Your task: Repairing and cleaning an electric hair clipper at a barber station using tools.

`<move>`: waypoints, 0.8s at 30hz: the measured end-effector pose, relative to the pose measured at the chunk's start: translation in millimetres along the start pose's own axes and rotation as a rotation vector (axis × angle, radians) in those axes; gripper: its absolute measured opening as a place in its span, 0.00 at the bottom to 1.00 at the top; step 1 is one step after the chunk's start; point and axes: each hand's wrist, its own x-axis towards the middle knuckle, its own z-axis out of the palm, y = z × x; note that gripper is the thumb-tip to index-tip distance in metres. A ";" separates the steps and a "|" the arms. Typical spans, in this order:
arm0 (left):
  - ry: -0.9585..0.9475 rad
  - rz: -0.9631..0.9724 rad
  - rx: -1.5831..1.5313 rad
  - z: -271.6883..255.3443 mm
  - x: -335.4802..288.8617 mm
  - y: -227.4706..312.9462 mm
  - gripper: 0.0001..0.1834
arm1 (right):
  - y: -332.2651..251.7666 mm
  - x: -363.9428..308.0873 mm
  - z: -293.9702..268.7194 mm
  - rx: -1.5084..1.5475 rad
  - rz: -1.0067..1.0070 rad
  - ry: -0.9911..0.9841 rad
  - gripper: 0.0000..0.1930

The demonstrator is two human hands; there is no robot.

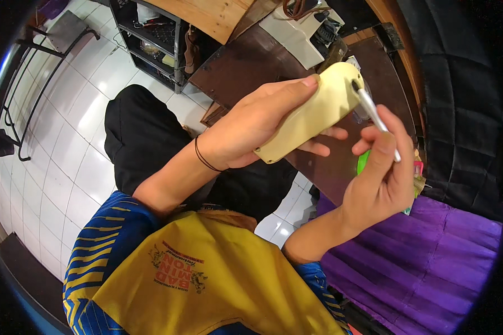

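Note:
My left hand (251, 120) grips a cream-coloured flat panel (313, 117) with one rounded end and small holes near its corners. The thumb lies on its face while the other fingers reach round behind it. Between the fingers of my right hand (381, 170) is a slim brush (370, 107) with a white handle and dark bristles. Its tip is at the panel's rounded end, close to a corner hole; whether it touches the surface I cannot tell. The panel is tilted, held up over my lap and the table edge.
A dark brown table (246, 64) lies beyond my hands, with a cream machine (296, 36) at its far side. Something bright green (363, 162) shows behind my right hand. Purple cloth (408, 262) hangs at right, below a black quilted cover (458, 111). A black shelf (151, 44) stands far left.

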 end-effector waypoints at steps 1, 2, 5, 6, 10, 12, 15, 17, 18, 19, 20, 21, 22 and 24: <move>0.004 0.004 0.001 -1.2 0.0 -0.6 0.30 | 4.7 0.8 -2.0 -0.013 -0.026 -0.065 0.15; 0.020 0.036 0.083 -3.5 0.7 -2.4 0.30 | 4.7 -2.1 -2.8 0.080 -0.035 -0.196 0.15; 0.037 0.075 0.096 -9.2 4.3 -3.1 0.30 | 6.7 -15.4 9.0 0.254 -0.243 -0.536 0.14; 0.055 0.079 0.063 -6.9 4.9 -1.7 0.30 | 6.2 -19.1 17.2 0.306 -0.289 -0.627 0.14; 0.017 0.063 0.057 -4.5 1.7 4.1 0.31 | 2.3 -14.3 2.2 0.309 -0.212 -0.539 0.11; 0.016 0.058 0.084 -4.5 0.4 5.0 0.31 | -2.2 -12.8 -7.7 0.344 0.065 -0.257 0.14; 0.021 0.059 0.096 -3.6 -1.3 3.8 0.31 | 1.6 -0.7 6.8 0.188 0.131 0.106 0.16; 0.014 0.081 0.192 -1.9 -1.7 1.9 0.30 | 9.5 0.1 5.2 0.134 0.129 0.022 0.13; 0.020 0.065 0.162 -3.0 -0.9 1.0 0.30 | 6.5 -2.0 -0.1 0.070 0.117 -0.122 0.13; 0.017 0.111 0.221 -8.8 2.5 -1.6 0.30 | 6.8 -4.5 -3.3 0.078 0.070 -0.270 0.13; 0.013 0.156 0.281 -12.8 6.1 -1.9 0.30 | 7.4 -7.6 -0.1 0.142 -0.022 -0.349 0.12; 0.054 0.081 0.163 -15.2 4.7 -0.2 0.30 | 3.4 -10.6 1.2 0.206 -0.013 -0.449 0.10; 0.054 0.091 0.121 -14.2 5.0 0.4 0.30 | 1.9 -9.0 -1.7 0.207 -0.059 -0.597 0.10; 0.023 0.102 0.058 -11.9 5.0 1.5 0.31 | 4.0 -9.5 -1.0 0.322 -0.137 -0.692 0.09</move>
